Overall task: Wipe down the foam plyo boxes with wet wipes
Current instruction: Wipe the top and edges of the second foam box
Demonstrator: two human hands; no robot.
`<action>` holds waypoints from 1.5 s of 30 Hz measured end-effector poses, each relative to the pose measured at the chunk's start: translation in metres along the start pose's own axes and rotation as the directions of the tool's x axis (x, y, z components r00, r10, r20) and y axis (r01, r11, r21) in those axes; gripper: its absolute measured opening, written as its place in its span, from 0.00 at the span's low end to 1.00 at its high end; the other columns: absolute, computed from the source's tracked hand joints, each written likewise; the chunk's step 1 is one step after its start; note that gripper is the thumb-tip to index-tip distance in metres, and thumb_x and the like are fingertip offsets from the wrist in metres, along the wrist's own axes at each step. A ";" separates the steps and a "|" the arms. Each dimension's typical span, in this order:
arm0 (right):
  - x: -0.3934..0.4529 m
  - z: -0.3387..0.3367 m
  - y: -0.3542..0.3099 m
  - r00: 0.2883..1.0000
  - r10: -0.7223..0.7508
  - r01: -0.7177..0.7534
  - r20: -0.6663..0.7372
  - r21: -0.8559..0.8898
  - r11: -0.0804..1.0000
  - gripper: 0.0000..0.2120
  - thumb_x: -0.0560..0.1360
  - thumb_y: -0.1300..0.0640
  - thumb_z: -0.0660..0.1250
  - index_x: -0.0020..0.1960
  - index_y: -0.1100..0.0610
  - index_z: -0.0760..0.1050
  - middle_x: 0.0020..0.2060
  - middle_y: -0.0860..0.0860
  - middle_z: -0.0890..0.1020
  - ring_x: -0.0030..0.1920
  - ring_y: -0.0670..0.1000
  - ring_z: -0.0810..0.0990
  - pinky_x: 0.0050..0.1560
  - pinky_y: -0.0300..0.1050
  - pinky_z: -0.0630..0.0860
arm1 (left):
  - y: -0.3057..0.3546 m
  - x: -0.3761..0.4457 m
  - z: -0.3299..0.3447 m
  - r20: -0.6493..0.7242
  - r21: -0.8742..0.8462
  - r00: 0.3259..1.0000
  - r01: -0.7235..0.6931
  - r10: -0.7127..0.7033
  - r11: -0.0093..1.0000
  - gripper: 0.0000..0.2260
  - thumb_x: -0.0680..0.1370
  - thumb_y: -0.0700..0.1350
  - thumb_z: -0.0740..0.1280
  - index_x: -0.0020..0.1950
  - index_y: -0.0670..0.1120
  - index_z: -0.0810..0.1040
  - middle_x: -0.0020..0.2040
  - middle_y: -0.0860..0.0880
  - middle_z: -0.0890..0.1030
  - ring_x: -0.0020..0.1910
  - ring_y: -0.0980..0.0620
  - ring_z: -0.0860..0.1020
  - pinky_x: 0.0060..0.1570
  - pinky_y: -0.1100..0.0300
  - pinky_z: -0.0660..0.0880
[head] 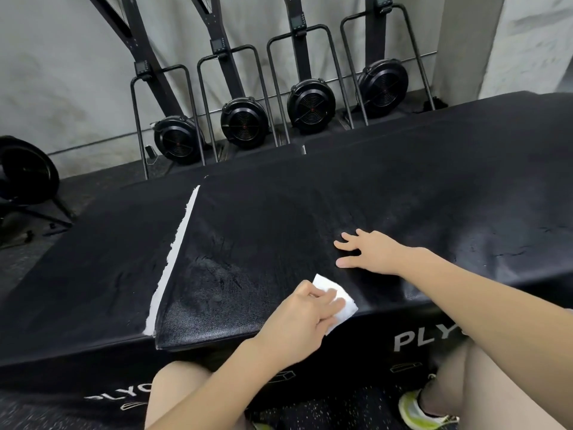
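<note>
Two black foam plyo boxes stand side by side in front of me, the left box [93,259] and the right box [418,181], with white foam showing through a torn seam [179,243] between them. My left hand [300,321] presses a white wet wipe [338,302] flat on the right box's top near its front edge, fingers straight over it. A little farther back, my right hand [369,251] rests flat on the same top, fingers spread, holding nothing.
Several black fan-wheel ski machines [310,103] lean against the grey wall behind the boxes. Another black machine [21,175] stands at the far left on the dark rubber floor. My knees and a green-soled shoe [418,408] are close under the boxes' front edge.
</note>
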State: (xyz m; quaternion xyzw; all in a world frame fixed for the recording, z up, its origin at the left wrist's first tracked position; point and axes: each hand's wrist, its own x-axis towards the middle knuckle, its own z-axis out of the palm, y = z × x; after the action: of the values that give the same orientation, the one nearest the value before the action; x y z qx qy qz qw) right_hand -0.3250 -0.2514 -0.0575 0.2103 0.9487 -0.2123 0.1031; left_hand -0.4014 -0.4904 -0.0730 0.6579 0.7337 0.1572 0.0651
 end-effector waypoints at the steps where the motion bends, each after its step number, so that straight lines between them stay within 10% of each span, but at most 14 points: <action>1: 0.000 0.000 0.000 1.000 0.002 -0.002 -0.002 0.007 1.000 0.31 0.79 0.34 0.58 0.79 0.41 0.57 0.80 0.44 0.53 0.80 0.55 0.47 0.78 0.51 0.50 | 0.002 0.004 0.003 -0.017 -0.002 1.000 -0.010 0.010 1.000 0.14 0.81 0.44 0.64 0.67 0.50 0.76 0.59 0.50 0.77 0.64 0.56 0.68 0.59 0.55 0.76; 13: -0.007 0.005 0.001 0.999 -0.013 0.014 -0.032 0.020 1.000 0.29 0.80 0.36 0.57 0.79 0.42 0.58 0.80 0.45 0.54 0.81 0.53 0.48 0.78 0.48 0.49 | -0.016 -0.018 0.014 -0.132 -0.060 0.990 0.041 -0.049 0.997 0.16 0.78 0.56 0.62 0.65 0.62 0.76 0.59 0.56 0.76 0.60 0.61 0.76 0.58 0.59 0.78; 24: -0.004 0.005 0.003 1.000 -0.010 0.010 -0.017 0.014 1.000 0.29 0.81 0.36 0.56 0.79 0.42 0.57 0.80 0.45 0.53 0.81 0.55 0.47 0.78 0.51 0.49 | 0.012 0.006 0.023 -0.272 0.022 0.957 -0.102 0.104 0.995 0.16 0.67 0.41 0.79 0.53 0.51 0.81 0.52 0.60 0.71 0.49 0.59 0.75 0.44 0.61 0.81; 28: -0.002 0.008 0.005 1.000 0.001 0.000 -0.026 0.026 1.000 0.29 0.80 0.35 0.56 0.79 0.41 0.57 0.80 0.44 0.54 0.81 0.54 0.47 0.78 0.52 0.49 | 0.027 0.025 0.037 -0.222 0.066 0.969 -0.096 0.109 0.993 0.12 0.71 0.42 0.74 0.54 0.50 0.80 0.49 0.58 0.77 0.51 0.56 0.74 0.39 0.58 0.81; 33: -0.007 -0.001 0.010 0.999 -0.040 0.040 -0.011 0.019 0.999 0.28 0.79 0.35 0.59 0.78 0.40 0.61 0.79 0.42 0.57 0.80 0.49 0.50 0.78 0.48 0.50 | 0.019 0.013 0.021 -0.067 0.006 0.997 -0.033 0.033 0.999 0.14 0.83 0.55 0.58 0.63 0.53 0.78 0.62 0.61 0.77 0.61 0.58 0.68 0.57 0.62 0.74; 40: -0.008 -0.023 0.027 0.993 -0.054 0.069 -0.109 0.140 0.988 0.20 0.76 0.46 0.72 0.67 0.44 0.78 0.70 0.41 0.74 0.72 0.44 0.69 0.69 0.38 0.64 | 0.006 0.039 0.002 0.005 0.005 0.999 0.054 -0.054 0.999 0.19 0.79 0.35 0.60 0.68 0.51 0.73 0.60 0.52 0.72 0.61 0.56 0.70 0.54 0.55 0.76; 45: 0.012 -0.027 0.035 0.991 -0.032 0.038 -0.130 0.039 0.999 0.29 0.76 0.44 0.71 0.75 0.44 0.68 0.76 0.43 0.65 0.79 0.48 0.55 0.75 0.49 0.59 | -0.013 0.083 -0.007 0.079 0.197 0.993 0.068 -0.085 0.978 0.16 0.82 0.39 0.59 0.70 0.48 0.70 0.66 0.52 0.73 0.71 0.50 0.64 0.54 0.52 0.77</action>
State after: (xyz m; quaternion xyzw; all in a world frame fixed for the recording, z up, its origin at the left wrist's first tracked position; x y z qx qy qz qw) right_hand -0.3230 -0.2064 -0.0492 0.2091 0.9523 -0.2198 0.0333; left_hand -0.4267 -0.4105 -0.0615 0.6385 0.7668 0.0535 0.0386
